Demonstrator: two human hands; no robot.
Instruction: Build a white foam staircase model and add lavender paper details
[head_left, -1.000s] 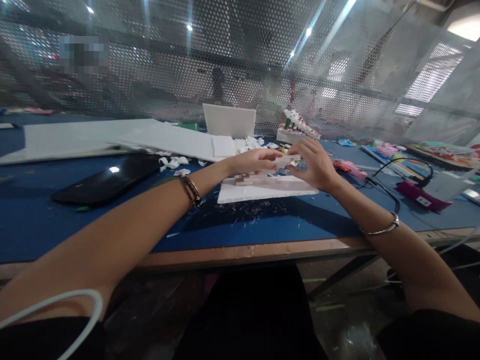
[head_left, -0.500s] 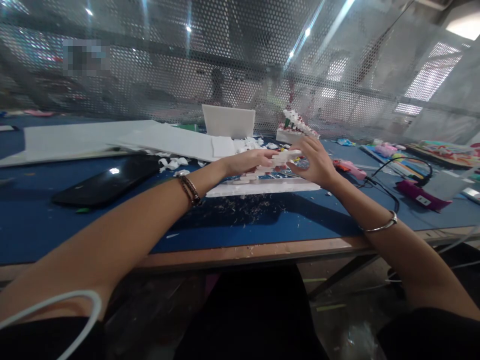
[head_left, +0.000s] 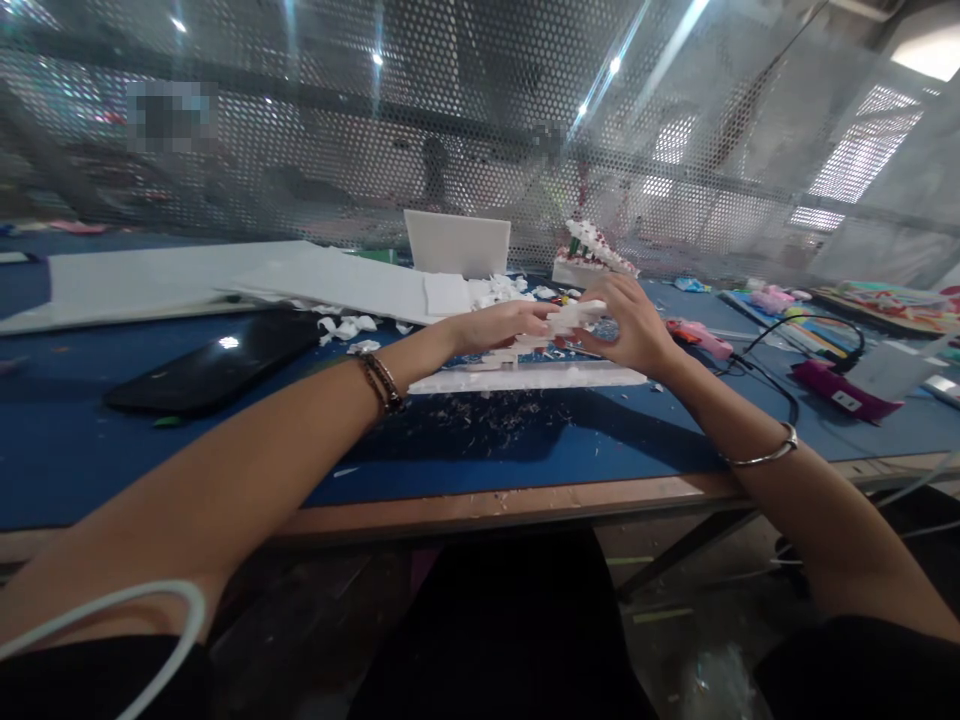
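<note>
A white stepped foam model [head_left: 514, 355] stands on a flat white foam board [head_left: 532, 378] above the blue tabletop. My left hand [head_left: 499, 326] reaches in from the left, its fingertips closed against the upper part of the model. From the right, my right hand [head_left: 630, 322] curls its thumb and fingers around the top white piece [head_left: 581, 314]. Both hands grip the upper steps, and some fingertips are hidden behind the foam. Small white shavings [head_left: 502, 420] lie in front of the board.
Large white foam sheets [head_left: 247, 270] and a dark phone-like slab [head_left: 217, 365] lie to the left. White scraps [head_left: 502, 288], an upright white panel [head_left: 459, 243] and a decorated model [head_left: 589, 248] stand behind. Right are a pink glue gun [head_left: 705, 340] and purple power strip [head_left: 847, 392].
The foam board has shifted and turned very slightly, and the stepped model has moved a little with it. Both hands stay in nearly the same grip.
</note>
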